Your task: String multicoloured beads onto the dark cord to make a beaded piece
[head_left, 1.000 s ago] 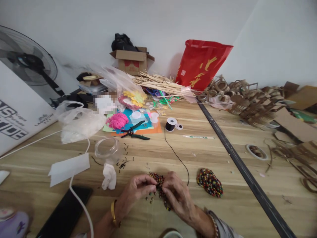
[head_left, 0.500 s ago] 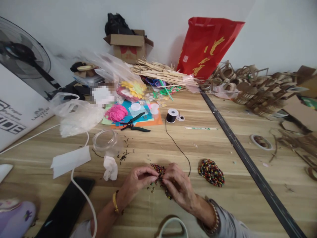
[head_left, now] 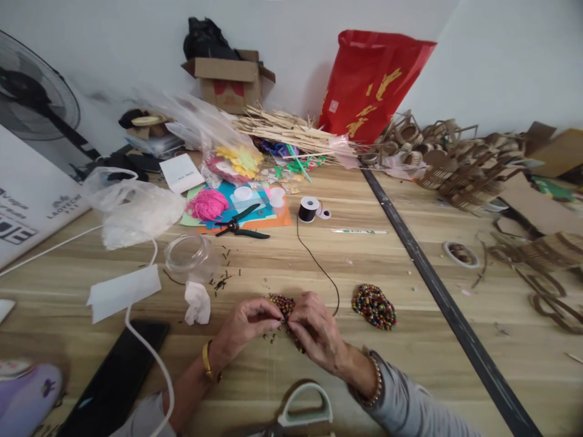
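My left hand (head_left: pixel 243 328) and my right hand (head_left: pixel 319 337) meet over the table, thumb and forefinger pinched on each. A small bead seems to be in the left fingertips, though it is partly hidden. The black cord (head_left: pixel 317 259) runs from its spool (head_left: pixel 308 209) and disappears behind my right hand, which appears to pinch its end. Multicoloured beads (head_left: pixel 281 301) lie just beyond the fingertips, and a few loose ones (head_left: pixel 272 337) sit below the left fingers. To the right lies a coiled heap of beads (head_left: pixel 374 307).
Scissors (head_left: pixel 306 419) lie at the near edge, below my hands. A clear jar (head_left: pixel 189 258), crumpled tissue (head_left: pixel 197 303), black cord clippings (head_left: pixel 221 283) and pliers (head_left: pixel 241 226) are to the left. A white cable (head_left: pixel 148 349) crosses the dark phone-like slab (head_left: pixel 118 376). Woven baskets (head_left: pixel 460 176) crowd the right.
The view has shifted, so everything sits a little further left and more of the scissors shows. Both hands stay pinched together at the beads, their fingertips slightly closer.
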The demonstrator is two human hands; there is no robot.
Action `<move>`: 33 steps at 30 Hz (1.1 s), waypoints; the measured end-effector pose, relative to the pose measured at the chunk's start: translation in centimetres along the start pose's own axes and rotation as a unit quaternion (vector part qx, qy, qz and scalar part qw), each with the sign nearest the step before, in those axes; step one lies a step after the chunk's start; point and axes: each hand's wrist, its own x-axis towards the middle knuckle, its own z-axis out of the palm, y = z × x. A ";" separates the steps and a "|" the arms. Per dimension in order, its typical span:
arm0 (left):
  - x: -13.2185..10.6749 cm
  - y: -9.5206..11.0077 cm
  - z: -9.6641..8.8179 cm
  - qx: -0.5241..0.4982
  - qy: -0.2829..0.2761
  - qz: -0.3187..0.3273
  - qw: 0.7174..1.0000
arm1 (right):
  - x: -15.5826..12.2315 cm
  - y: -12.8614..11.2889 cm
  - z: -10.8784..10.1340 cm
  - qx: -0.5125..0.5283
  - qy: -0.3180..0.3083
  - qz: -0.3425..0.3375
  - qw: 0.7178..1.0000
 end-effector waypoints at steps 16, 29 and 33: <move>0.0 -0.2 -0.1 -0.026 0.002 -0.003 1.000 | 0.1 0.0 0.3 -0.005 0.012 -0.018 1.000; 0.0 -0.6 -0.1 -0.019 -0.002 -0.003 1.000 | 0.0 0.1 0.3 -0.002 0.007 -0.013 1.000; 0.0 -0.6 -0.1 -0.011 0.000 0.002 1.000 | -0.1 0.1 0.4 -0.006 0.006 -0.011 1.000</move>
